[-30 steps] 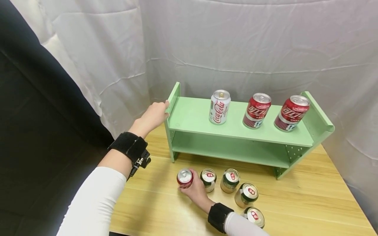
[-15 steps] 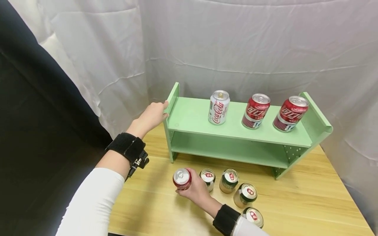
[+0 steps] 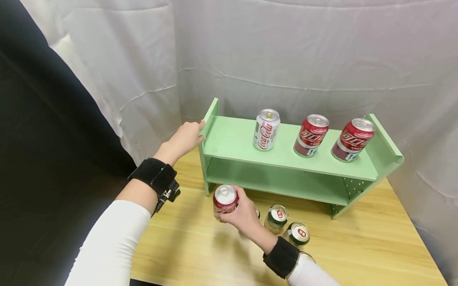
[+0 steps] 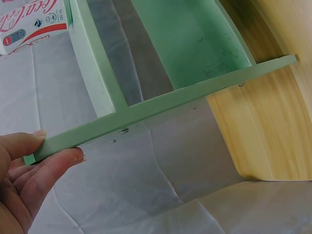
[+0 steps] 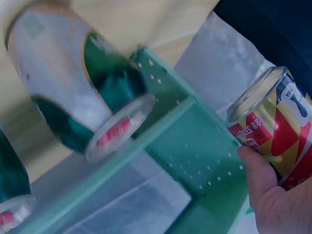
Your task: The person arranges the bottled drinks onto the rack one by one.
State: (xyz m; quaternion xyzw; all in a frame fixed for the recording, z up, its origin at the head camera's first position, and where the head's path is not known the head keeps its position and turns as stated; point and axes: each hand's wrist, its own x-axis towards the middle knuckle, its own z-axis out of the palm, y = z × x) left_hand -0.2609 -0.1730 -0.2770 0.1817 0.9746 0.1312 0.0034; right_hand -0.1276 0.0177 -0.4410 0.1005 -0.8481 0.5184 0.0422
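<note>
My left hand (image 3: 184, 139) grips the left side panel of a two-tier green shelf (image 3: 229, 139). In the left wrist view the thumb and fingers (image 4: 51, 168) pinch that panel's end from both sides. With my right hand (image 3: 245, 212) I hold a red soda can (image 3: 225, 199) upright, raised above the table in front of the shelf's left end. The right wrist view shows this can (image 5: 287, 126) with red, gold and dark patches, the thumb against its side. On the top tier stand a white Coca-Cola can (image 3: 266, 131) and two red cola cans (image 3: 311, 136).
Several green-and-gold cans (image 3: 276, 218) stand on the wooden table (image 3: 375, 242) in front of the shelf, some partly hidden by my right hand and forearm. A grey-white curtain (image 3: 304, 51) hangs behind, and black cloth (image 3: 53, 178) at the left.
My right hand has lifted the red can off the table and brought it up and forward, nearer the shelf. The left hand keeps its hold on the side panel.
</note>
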